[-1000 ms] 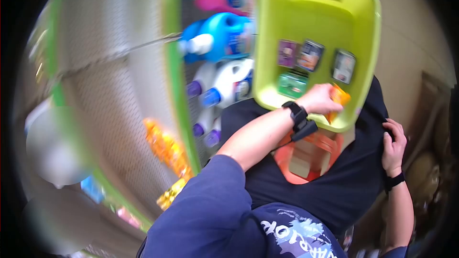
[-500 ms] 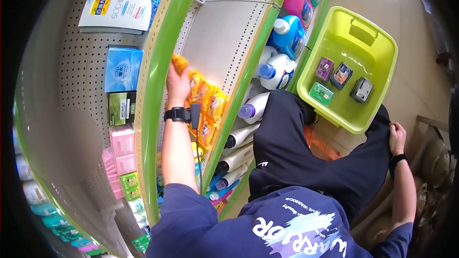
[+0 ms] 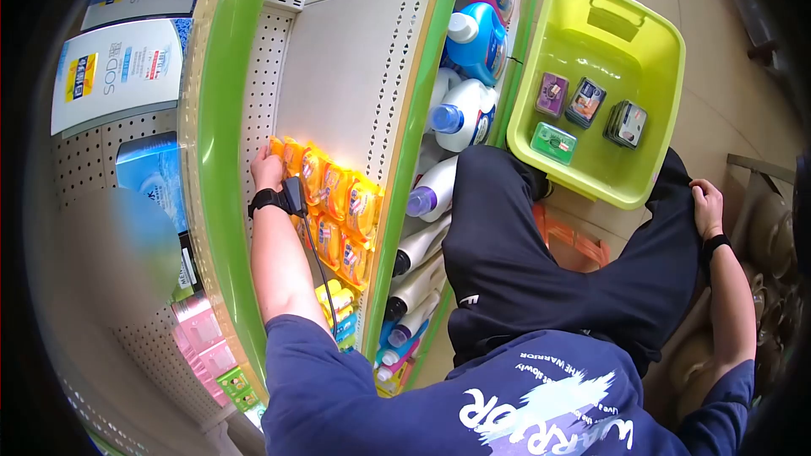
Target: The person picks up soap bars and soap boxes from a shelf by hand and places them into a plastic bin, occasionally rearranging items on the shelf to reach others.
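Observation:
On the middle shelf, my left hand (image 3: 269,171) reaches to the back end of the rows of orange soap packets (image 3: 336,194). Its fingers are closed around an orange packet (image 3: 277,146), partly hidden by the hand, beside the row against the perforated back panel. The other packets stand side by side in two rows, shiny and wrapped in plastic. My right hand (image 3: 708,207) rests on my dark trouser leg at the knee, its fingers curled in and no object visible in it.
A yellow-green tub (image 3: 528,42) on the floor holds small boxed items, among them a green box (image 3: 553,143) and a purple box (image 3: 552,94). Detergent bottles (image 3: 478,42) line the lower shelf. The green shelf edge (image 3: 224,118) runs left of my arm. An orange plastic object (image 3: 574,241) lies between my legs.
My left hand has brought the orange packet down to the back end of the row. The view has shifted, and my right hand stays at the knee.

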`<state>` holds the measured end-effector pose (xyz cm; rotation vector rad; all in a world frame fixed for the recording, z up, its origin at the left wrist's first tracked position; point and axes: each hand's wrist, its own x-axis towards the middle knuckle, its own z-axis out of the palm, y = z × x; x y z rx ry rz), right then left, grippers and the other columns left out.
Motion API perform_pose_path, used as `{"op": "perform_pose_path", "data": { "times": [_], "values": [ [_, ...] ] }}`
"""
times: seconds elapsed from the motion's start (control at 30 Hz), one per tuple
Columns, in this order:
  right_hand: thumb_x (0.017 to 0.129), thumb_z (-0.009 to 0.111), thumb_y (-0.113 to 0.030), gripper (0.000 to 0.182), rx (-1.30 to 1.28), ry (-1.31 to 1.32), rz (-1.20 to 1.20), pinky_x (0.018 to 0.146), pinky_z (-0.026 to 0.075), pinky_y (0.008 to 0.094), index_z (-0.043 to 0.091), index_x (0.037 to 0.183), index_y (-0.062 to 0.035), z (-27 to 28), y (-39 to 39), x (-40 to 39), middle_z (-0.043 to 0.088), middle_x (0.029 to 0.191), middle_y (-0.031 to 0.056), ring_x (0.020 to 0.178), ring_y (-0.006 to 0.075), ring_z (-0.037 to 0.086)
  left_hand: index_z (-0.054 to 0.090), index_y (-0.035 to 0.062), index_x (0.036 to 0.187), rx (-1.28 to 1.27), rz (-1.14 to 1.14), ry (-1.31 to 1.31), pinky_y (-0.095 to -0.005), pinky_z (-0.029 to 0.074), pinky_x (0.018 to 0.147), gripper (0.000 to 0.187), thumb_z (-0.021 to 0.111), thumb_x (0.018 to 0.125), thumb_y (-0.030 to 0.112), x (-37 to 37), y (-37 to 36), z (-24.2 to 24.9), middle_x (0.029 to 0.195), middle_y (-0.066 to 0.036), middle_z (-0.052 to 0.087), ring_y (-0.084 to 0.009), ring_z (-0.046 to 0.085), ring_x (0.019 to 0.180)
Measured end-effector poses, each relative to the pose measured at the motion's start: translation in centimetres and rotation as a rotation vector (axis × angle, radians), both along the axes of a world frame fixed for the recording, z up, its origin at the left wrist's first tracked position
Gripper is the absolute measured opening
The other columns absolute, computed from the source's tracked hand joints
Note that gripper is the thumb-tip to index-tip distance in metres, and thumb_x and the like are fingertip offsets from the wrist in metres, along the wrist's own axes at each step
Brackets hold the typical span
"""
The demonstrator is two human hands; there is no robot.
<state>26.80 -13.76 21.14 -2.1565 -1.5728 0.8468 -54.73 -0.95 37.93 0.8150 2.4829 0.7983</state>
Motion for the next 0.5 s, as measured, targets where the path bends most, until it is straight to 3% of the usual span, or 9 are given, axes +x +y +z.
{"op": "perform_pose_path", "data": {
  "times": [0.1, 0.23, 0.3, 0.33, 0.4, 0.43, 0.5],
  "values": [
    [0.085, 0.052, -0.022, 0.03, 0.007, 0.009, 0.003, 0.082, 0.05, 0.0362, 0.068, 0.091, 0.002, 0.0, 0.1, -0.2, 0.069, 0.09, 0.02, 0.086, 0.0332, 0.066, 0.04, -0.006, 0.141, 0.07, -0.093, -0.158, -0.0335, 0.052, 0.089, 0.054, 0.037, 0.088, -0.002, -0.7, -0.3, -0.1, 0.127, -0.014, 0.059, -0.0251, 0.064, 0.106],
    [0.085, 0.052, -0.023, 0.03, 0.014, -0.024, 0.0, 0.082, 0.05, 0.0359, 0.068, 0.091, 0.002, -0.1, -0.1, -0.1, 0.069, 0.091, 0.0205, 0.087, 0.0336, 0.066, 0.044, -0.0052, 0.139, 0.115, -0.103, -0.127, -0.0328, 0.05, 0.092, 0.049, 0.036, 0.091, 0.004, 0.8, -0.9, -0.4, 0.128, -0.014, 0.059, -0.0239, 0.063, 0.107],
    [0.085, 0.052, -0.023, 0.031, 0.017, -0.035, -0.001, 0.082, 0.05, 0.0361, 0.069, 0.091, 0.0019, -0.1, -0.1, -0.1, 0.069, 0.091, 0.0207, 0.087, 0.0339, 0.066, 0.046, -0.0094, 0.136, 0.243, -0.102, -0.093, -0.0364, 0.041, 0.105, 0.049, 0.044, 0.091, 0.011, 0.8, -1.4, -1.3, 0.137, -0.023, 0.051, -0.0306, 0.052, 0.124],
    [0.084, 0.053, -0.024, 0.031, 0.014, -0.05, -0.012, 0.082, 0.05, 0.0365, 0.069, 0.091, 0.0016, -0.1, -0.2, -0.2, 0.069, 0.091, 0.0209, 0.087, 0.0343, 0.066, 0.046, -0.0094, 0.136, 0.254, -0.105, -0.096, -0.0364, 0.041, 0.105, 0.049, 0.044, 0.091, 0.011, 0.9, -1.5, -1.8, 0.137, -0.023, 0.051, -0.0306, 0.052, 0.124],
    [0.084, 0.053, -0.026, 0.033, -0.005, -0.063, -0.033, 0.081, 0.05, 0.0383, 0.07, 0.092, 0.0005, 0.5, -0.1, -0.6, 0.069, 0.09, 0.0216, 0.087, 0.0361, 0.066, 0.051, -0.0071, 0.13, -0.027, -0.306, 0.743, -0.0434, 0.034, 0.111, 0.042, 0.046, 0.093, 0.013, 1.1, -1.6, -2.2, 0.137, -0.024, 0.049, -0.0372, 0.045, 0.129],
    [0.084, 0.052, -0.027, 0.034, -0.011, -0.111, -0.02, 0.082, 0.05, 0.0396, 0.071, 0.092, -0.0001, 0.9, -0.1, -0.8, 0.069, 0.091, 0.022, 0.089, 0.0375, 0.065, 0.051, -0.0071, 0.13, -0.01, -0.301, 0.743, -0.0434, 0.034, 0.111, 0.042, 0.046, 0.093, 0.013, 1.3, -1.9, -2.5, 0.137, -0.024, 0.049, -0.0372, 0.045, 0.129],
    [0.084, 0.052, -0.028, 0.034, -0.029, -0.159, -0.005, 0.084, 0.05, 0.0407, 0.071, 0.092, -0.0007, 1.2, 0.0, -1.1, 0.068, 0.093, 0.0222, 0.09, 0.0383, 0.065, 0.05, -0.0083, 0.129, 0.027, -0.553, 0.816, -0.0464, 0.028, 0.115, 0.046, 0.054, 0.089, 0.013, 6.6, -3.3, -1.4, 0.139, -0.029, 0.045, -0.0424, 0.039, 0.133]
  ]
}}
